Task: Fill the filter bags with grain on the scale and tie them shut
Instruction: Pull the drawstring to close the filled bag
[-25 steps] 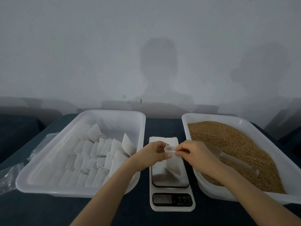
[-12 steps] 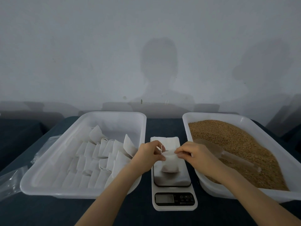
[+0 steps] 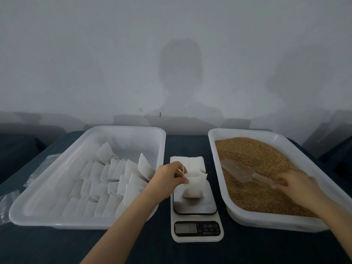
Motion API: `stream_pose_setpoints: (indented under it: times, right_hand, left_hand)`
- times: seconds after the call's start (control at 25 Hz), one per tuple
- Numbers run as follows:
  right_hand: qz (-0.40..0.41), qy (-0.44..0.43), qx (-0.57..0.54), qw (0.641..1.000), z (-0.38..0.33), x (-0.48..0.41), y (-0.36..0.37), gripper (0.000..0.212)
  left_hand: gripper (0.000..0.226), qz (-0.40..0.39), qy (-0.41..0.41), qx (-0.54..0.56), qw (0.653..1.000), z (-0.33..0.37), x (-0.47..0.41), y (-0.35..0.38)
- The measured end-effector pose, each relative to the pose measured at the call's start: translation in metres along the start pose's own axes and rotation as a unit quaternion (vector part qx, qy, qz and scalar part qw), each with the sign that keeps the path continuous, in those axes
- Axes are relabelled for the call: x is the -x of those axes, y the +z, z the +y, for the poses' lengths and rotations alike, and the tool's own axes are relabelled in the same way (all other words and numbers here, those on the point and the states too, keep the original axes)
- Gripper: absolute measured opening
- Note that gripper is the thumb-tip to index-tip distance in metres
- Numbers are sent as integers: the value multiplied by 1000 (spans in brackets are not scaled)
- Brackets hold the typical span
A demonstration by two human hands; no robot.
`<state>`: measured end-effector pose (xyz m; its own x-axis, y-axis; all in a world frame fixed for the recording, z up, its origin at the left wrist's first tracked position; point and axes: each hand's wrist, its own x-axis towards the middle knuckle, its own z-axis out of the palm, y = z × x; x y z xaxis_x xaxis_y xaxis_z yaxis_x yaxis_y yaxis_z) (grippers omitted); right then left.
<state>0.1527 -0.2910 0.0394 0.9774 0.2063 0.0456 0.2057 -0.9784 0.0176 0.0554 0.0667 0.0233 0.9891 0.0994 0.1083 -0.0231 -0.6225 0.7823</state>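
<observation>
Bag: filter bag (image 3: 193, 185) on the scale (image 3: 196, 206), seemingly unfilled.
Left grip: left hand (image 3: 168, 180) pinches its mouth.
Right grip: right hand (image 3: 297, 184), blurred, curls round the scoop (image 3: 240, 173) in the grain (image 3: 257, 159).
Done: likely the rows of bags (image 3: 106, 180) in the tray (image 3: 133, 130).
Left: fill, weigh, tie.

I see one white filter bag (image 3: 193, 185) standing upright on the steel scale (image 3: 198, 207) (drawstring slack at its mouth); brown grain (image 3: 253, 161) lies heaped to the right.
</observation>
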Motion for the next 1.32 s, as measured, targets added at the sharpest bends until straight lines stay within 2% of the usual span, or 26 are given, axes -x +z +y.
stream_pose_setpoints:
  times: [0.16, 0.24, 0.36, 0.52, 0.68, 0.96, 1.16, 1.32]
  right_hand:
    - [-2, -13, 6, 1000, -12, -7, 5, 19]
    - [-8, -15, -28, 999, -18, -9, 5, 17]
    - [21, -19, -47, 998, -11, -10, -5, 18]
    - [105, -77, 158, 979, 15, -3, -24, 40]
    - [107, -101, 266, 953, 13, 9, -37, 51]
    - [104, -104, 185, 972, -18, 15, -21, 43]
    - [103, -67, 96, 988, 6, 17, -13, 53]
    - [109, -62, 77, 989, 20, 21, -16, 46]
  left_hand:
    - [16, 3, -3, -23, 1000, 1, 0, 1]
    - [14, 3, -3, -33, 999, 1, -1, 1]
    - [12, 3, 3, -41, 999, 1, 0, 1]
    - [13, -4, 5, -39, 999, 2, 0, 1]
    - [13, -3, 7, -37, 999, 2, 0, 1]
    - [19, -1, 11, -44, 999, 4, 1, 0]
    - [13, 0, 12, -41, 999, 3, 1, 1]
    - [10, 1, 18, -36, 999, 2, 1, 1]
